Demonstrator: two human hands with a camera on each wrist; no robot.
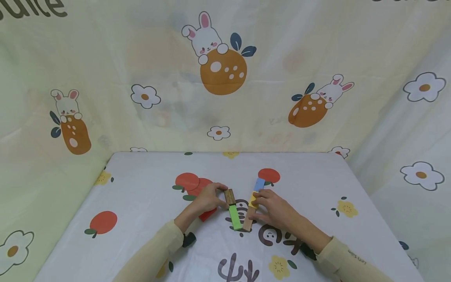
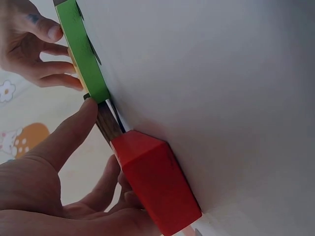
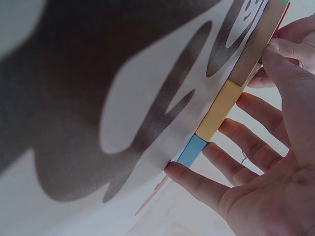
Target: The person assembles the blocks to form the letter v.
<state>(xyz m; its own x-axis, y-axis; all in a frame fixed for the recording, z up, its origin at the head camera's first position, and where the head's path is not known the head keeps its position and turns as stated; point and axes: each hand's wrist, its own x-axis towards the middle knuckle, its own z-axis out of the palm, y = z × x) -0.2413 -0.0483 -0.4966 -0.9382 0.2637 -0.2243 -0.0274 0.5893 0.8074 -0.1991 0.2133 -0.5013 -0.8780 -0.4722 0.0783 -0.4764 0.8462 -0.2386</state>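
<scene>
Two rows of small blocks lie on the tablecloth and meet near their front ends in a narrow V. In the left row, a dark brown wooden block point(image 1: 230, 197) sits behind a green block point(image 1: 235, 217). My left hand point(image 1: 208, 198) holds the dark brown block, its thumb by the joint with the green one point(image 2: 83, 54). The right row has a light wooden block point(image 1: 249, 221), a yellow block point(image 3: 219, 109) and a blue block point(image 1: 259, 184). Along its outer side rest the spread fingers of my right hand point(image 1: 276, 209), with the thumb beside the light wooden block.
A red block point(image 2: 160, 182) lies to the left, partly under my left hand in the head view. The white tablecloth point(image 1: 141, 235) carries printed fruit, flowers and dark lettering. Behind the table hangs a printed curtain point(image 1: 169, 125), with more cloth at both sides.
</scene>
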